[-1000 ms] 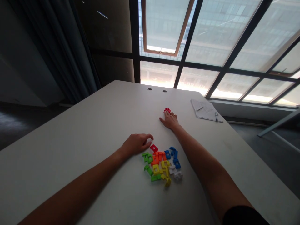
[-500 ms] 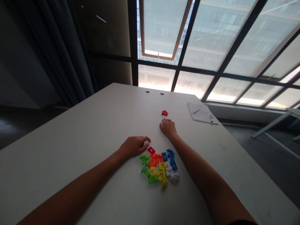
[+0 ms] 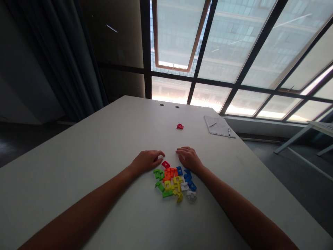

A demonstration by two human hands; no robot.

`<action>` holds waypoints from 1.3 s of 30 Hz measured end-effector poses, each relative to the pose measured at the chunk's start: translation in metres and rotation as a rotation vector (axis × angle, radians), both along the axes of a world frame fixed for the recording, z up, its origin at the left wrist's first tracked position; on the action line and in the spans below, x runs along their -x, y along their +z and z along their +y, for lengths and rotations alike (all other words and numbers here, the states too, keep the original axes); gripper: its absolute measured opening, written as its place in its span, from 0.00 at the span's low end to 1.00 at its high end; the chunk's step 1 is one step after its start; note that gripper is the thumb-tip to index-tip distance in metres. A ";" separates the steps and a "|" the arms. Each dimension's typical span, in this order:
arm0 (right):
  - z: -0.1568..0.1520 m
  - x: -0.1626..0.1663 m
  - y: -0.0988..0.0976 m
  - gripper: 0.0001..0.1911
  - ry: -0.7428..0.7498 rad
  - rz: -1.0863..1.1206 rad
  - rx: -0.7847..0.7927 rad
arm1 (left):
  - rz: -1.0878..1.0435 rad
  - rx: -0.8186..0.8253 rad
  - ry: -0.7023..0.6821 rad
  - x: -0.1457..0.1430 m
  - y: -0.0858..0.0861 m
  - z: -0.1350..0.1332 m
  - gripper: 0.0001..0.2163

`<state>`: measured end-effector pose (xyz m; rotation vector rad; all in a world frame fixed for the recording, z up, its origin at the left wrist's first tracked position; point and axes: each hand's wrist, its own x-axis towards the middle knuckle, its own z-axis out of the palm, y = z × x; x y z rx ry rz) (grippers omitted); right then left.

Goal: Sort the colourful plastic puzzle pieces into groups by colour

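While my left hand (image 3: 147, 161) and right hand (image 3: 189, 158) rest empty, fingers loosely curled, flanking the heap of coloured plastic interlocking pieces (image 3: 174, 181), I log one small red plastic piece (image 3: 179, 126) lying apart, farther off.

Heap of small plastic pieces (image 3: 174, 182) flat on the surface: green at 9 o'clock, orange and yellow in the middle, blue at 3 o'clock, white at 5 o'clock. One red piece (image 3: 165, 164) at the heap's 12 o'clock edge, lying just beside the left hand (image 3: 147, 161). Second red piece (image 3: 179, 126) alone, well apart at 12 o'clock.
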<state>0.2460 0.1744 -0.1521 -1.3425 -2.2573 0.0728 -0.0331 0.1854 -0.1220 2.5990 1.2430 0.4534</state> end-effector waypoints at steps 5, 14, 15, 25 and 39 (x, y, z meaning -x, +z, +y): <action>-0.016 0.014 0.023 0.12 0.366 0.137 -0.013 | -0.010 0.006 -0.001 0.000 0.001 -0.001 0.14; -0.033 0.030 0.034 0.11 0.425 -0.016 -0.011 | -0.020 0.012 -0.007 0.001 -0.002 0.002 0.14; -0.031 0.028 0.033 0.11 0.396 -0.025 -0.010 | -0.017 0.015 -0.010 0.001 -0.002 0.002 0.14; 0.000 -0.007 0.021 0.17 0.121 -0.096 0.067 | -0.005 0.022 -0.009 0.001 -0.002 0.002 0.13; 0.087 -0.033 0.016 0.19 -0.056 -0.219 -0.008 | -0.003 0.025 0.016 -0.002 -0.001 0.001 0.11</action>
